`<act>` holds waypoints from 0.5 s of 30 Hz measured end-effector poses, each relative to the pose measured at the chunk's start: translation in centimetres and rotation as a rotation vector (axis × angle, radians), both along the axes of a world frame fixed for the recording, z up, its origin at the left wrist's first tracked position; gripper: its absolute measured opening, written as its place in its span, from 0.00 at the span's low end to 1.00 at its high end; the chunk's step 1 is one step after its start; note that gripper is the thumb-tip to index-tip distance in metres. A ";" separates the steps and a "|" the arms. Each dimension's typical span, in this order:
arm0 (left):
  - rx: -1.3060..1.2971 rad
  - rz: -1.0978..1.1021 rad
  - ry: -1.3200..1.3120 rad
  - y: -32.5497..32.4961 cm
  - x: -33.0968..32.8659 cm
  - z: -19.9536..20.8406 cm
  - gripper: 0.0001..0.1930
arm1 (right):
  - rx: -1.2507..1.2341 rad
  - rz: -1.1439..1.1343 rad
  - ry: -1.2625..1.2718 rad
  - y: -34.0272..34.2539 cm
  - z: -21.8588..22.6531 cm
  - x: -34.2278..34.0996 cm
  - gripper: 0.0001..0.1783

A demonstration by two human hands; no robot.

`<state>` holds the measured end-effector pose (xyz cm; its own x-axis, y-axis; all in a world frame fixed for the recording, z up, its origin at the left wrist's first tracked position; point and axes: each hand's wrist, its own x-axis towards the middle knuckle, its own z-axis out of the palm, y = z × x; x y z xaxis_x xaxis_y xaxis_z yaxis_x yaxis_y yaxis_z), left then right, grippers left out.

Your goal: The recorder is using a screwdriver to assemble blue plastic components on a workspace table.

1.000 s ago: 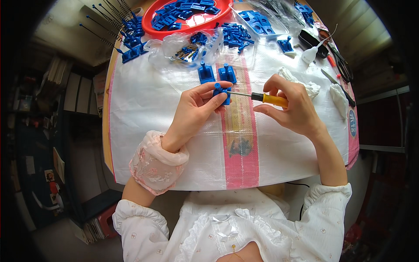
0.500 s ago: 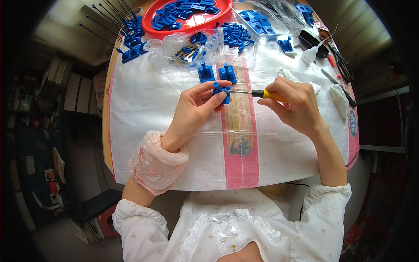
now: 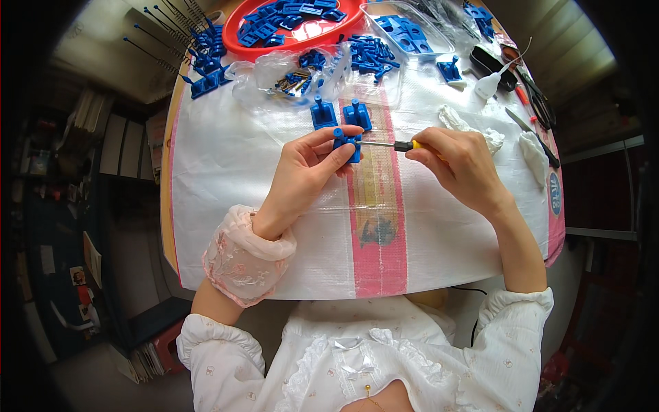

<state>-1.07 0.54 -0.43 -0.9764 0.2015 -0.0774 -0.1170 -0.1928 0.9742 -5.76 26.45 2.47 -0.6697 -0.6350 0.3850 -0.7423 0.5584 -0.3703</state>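
My left hand (image 3: 311,167) pinches a small blue plastic part (image 3: 338,142) with an upright knobbed post, thumb in front and fingers behind. From the right, my right hand (image 3: 461,163) grips a screwdriver (image 3: 401,145) by its yellow and black handle, most of which the fingers cover. The metal shaft lies level, and its tip meets the side of the blue part by my left thumb. Just beyond my left hand stand two similar blue pieces, each a plate with a post: one on the left (image 3: 322,114), one on the right (image 3: 356,116).
At the back are a red basin (image 3: 237,42) of blue parts, a plastic bag (image 3: 257,86) with brass-coloured screws, and a clear tray (image 3: 439,49). Blue pieces with springs (image 3: 206,84) stand back left. Scissors (image 3: 542,110), a white squeeze bottle (image 3: 486,86) and crumpled tissue (image 3: 473,127) lie right.
My right hand's grip on the screwdriver handle has shifted, so less yellow shows. The blue part and my left hand stay nearly in place.
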 end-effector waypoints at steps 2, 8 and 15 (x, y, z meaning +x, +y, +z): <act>-0.002 0.003 -0.001 0.0 0.0 0.0 0.15 | 0.024 -0.004 -0.018 0.0 0.2 0.1 0.16; 0.003 -0.001 -0.012 0.2 0.0 0.1 0.15 | -0.040 0.036 -0.059 0.0 0.1 0.1 0.13; 0.015 0.012 -0.031 -0.1 -0.1 -0.1 0.15 | -0.092 0.065 0.038 -0.2 0.1 0.5 0.15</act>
